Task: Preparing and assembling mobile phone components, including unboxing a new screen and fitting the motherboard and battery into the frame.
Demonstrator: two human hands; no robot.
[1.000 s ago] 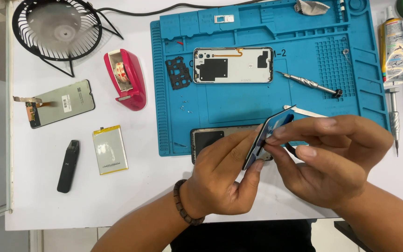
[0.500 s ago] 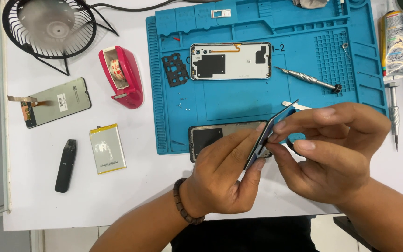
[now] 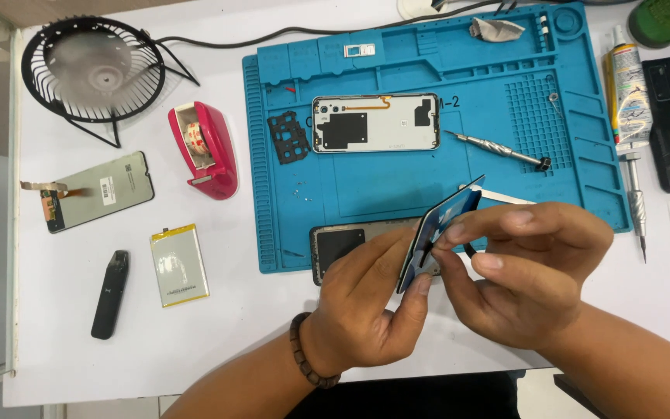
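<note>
Both hands hold a blue phone back cover (image 3: pixel 445 219) tilted on edge over the near edge of the blue work mat (image 3: pixel 397 186). My left hand (image 3: pixel 366 310) grips its lower end from below. My right hand (image 3: pixel 525 268) pinches its upper part with thumb and fingers. Under the hands lies a dark phone frame (image 3: pixel 343 244), partly hidden. An opened phone body (image 3: pixel 374 122) with a black plate (image 3: pixel 288 136) beside it rests higher on the mat.
A screwdriver (image 3: pixel 498 150) lies on the mat. Left of the mat are a pink tape dispenser (image 3: pixel 205 151), a small fan (image 3: pixel 93 70), a phone screen (image 3: pixel 98 190), a battery (image 3: pixel 179 264) and a small black device (image 3: pixel 110 293). A glue tube (image 3: pixel 630 97) and another screwdriver (image 3: pixel 636 206) lie to the right.
The hands have kept their grip on the back cover and barely shifted. The camera view moved slightly.
</note>
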